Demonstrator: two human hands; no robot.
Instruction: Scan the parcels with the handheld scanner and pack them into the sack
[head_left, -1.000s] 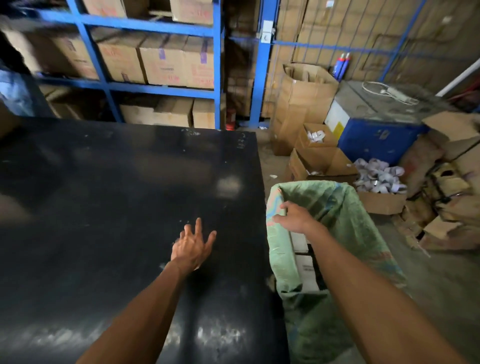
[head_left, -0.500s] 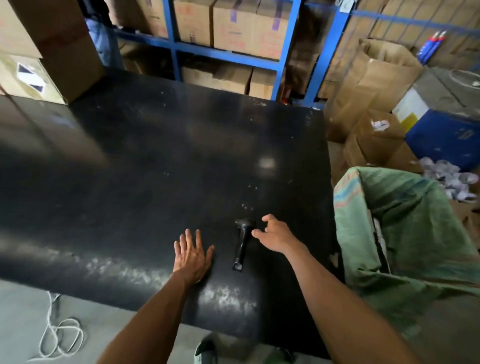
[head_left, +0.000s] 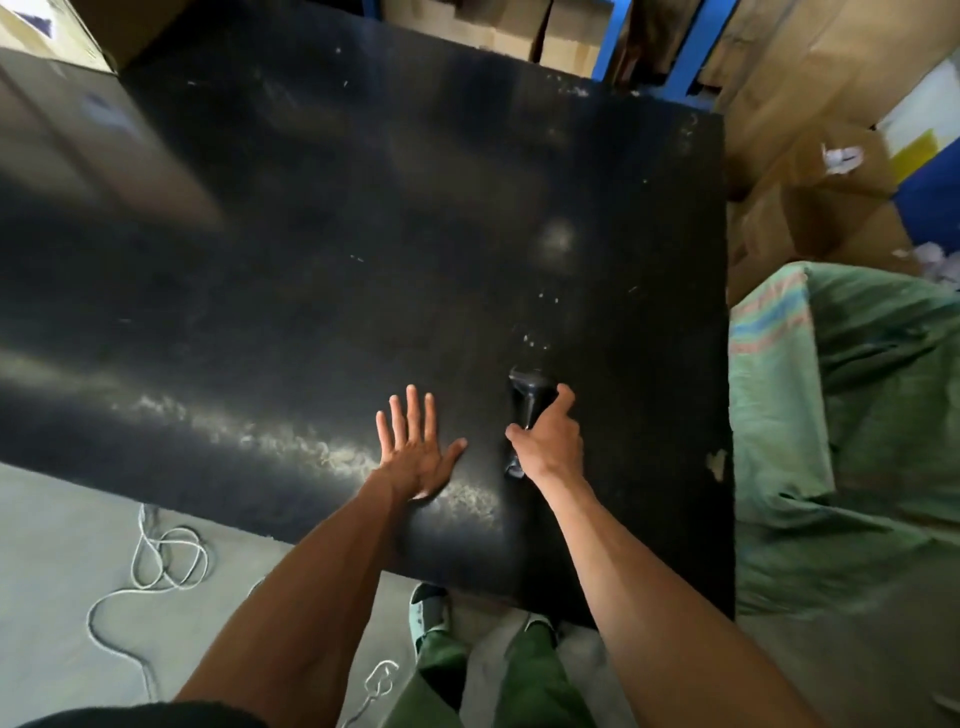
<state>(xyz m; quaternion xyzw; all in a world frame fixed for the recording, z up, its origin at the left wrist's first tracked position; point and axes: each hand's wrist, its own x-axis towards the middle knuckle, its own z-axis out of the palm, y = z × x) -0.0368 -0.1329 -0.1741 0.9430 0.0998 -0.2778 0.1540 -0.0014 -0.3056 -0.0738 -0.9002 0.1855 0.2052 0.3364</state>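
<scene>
A black handheld scanner (head_left: 527, 397) lies on the black table (head_left: 337, 260) near its front right. My right hand (head_left: 550, 441) curls round the scanner's handle, thumb on the left side and fingers over the right. My left hand (head_left: 413, 447) rests flat on the tabletop, fingers spread, a little to the left of the scanner. A green woven sack (head_left: 841, 415) stands beside the table's right edge, its mouth folded over. No parcel shows on the tabletop in this view.
Brown cardboard boxes (head_left: 810, 208) are stacked behind the sack. More cartons (head_left: 498, 21) sit on blue shelving behind the table. A large box (head_left: 52, 31) stands at the table's far left. White cord (head_left: 166, 561) lies looped on the floor.
My right hand left the sack's rim, crossed to the table and closed round the scanner. The camera tilted down and left. My left hand stayed flat on the table.
</scene>
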